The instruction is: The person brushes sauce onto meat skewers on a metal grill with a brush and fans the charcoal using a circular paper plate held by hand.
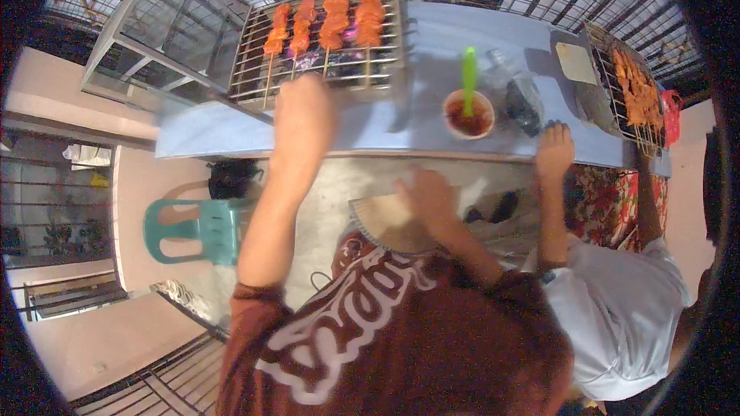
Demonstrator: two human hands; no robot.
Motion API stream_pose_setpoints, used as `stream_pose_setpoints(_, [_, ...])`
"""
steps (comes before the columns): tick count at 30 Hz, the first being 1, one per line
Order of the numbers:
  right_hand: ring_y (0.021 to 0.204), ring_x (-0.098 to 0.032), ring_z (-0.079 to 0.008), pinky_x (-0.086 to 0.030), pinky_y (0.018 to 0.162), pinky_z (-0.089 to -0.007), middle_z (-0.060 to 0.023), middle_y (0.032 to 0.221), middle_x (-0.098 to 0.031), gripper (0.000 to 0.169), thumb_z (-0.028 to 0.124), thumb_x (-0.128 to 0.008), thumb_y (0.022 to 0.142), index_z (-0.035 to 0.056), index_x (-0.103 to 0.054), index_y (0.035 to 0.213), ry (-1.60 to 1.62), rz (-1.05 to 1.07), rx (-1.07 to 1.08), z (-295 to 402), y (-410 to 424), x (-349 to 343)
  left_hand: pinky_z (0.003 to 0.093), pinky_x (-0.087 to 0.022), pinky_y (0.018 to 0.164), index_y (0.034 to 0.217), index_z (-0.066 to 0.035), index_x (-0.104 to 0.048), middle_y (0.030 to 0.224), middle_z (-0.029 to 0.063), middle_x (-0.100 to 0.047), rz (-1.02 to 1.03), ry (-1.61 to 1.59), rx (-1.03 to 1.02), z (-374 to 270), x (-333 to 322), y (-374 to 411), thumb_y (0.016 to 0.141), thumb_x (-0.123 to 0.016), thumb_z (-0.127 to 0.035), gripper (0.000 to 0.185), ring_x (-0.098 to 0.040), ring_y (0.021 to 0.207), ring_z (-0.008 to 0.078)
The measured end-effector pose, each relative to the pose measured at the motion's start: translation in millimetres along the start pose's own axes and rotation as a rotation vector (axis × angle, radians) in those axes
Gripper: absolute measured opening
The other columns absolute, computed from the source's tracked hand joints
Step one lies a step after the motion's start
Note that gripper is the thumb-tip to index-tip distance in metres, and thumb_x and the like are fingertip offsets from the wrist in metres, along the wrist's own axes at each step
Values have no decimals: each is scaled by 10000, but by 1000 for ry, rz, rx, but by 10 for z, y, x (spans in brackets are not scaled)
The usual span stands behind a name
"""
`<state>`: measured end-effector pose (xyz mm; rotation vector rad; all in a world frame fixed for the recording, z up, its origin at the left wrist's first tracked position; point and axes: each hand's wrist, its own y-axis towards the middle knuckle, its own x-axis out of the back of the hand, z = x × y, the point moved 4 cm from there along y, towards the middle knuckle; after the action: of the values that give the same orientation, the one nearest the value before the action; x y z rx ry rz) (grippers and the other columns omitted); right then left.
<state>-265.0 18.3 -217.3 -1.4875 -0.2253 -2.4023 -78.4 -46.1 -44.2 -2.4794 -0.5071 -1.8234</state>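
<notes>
Four skewers of orange-red marinated meat [335, 20] lie side by side on a metal grill grate [243, 72] over coals. My left hand [305, 107], blurred and with its fingers curled, is at the bare stick ends of the middle skewers; whether it grips a stick is hidden. Lower down, before my dark red shirt, my right hand [430, 199] is blurred and closed on a tan hand fan [378, 222] with a striped edge. To the right of the grill, a cup of red sauce [480, 121] with a bright green brush or spatula [469, 72] stands on the blue-covered table [370, 138].
At right, a person in a white shirt [613, 312] rests one hand [555, 150] at the table edge, by a plastic bag [523, 104]. Beyond is a second grill with browned skewers [636, 89]. A glass-sided case [173, 29] stands left, a green plastic chair [217, 231] below.
</notes>
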Motion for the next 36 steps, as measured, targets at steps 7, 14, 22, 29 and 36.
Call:
stream_pose_setpoints(7, [678,-630,-346,-512,642,-426,-203,724,-627,460,397,-556,827,-19,-581,1022,2,-7,5,41,-9,15,466,-498,721,739,37,-662,740,277,-613,-23,-31,-48,39,-10,-4,734,-628,-203,243,-620,751,421])
stream_pose_setpoints(14, [686,-628,-346,-504,668,-426,-193,727,-631,446,390,-555,834,-15,-581,1018,-2,38,-45,28,-25,12,415,-504,685,833,-8,-691,731,211,-639,-134,0,-14,284,366,60,749,-670,-312,317,-638,724,357])
stream_pose_setpoints(22, [722,-632,-356,-510,695,-437,-209,755,-638,449,383,-564,831,-21,-581,1025,8,108,-74,92,-16,97,425,-507,730,817,-52,-691,819,185,-658,-68,162,66,551,173,346,736,-672,-292,253,-637,812,343])
stream_pose_setpoints(29, [718,-632,-350,-509,683,-434,-208,754,-639,440,381,-558,833,-16,-589,1020,9,81,-83,76,-11,119,418,-507,719,790,-56,-688,789,182,-656,-45,218,36,438,269,305,713,-693,-279,237,-638,786,344])
stream_pose_setpoints(36, [719,-631,-339,-508,674,-429,-201,732,-630,417,375,-556,836,-13,-597,982,-41,62,-107,137,-21,143,406,-502,715,752,-52,-693,743,191,-647,19,99,96,513,307,172,687,-708,-240,200,-635,762,346])
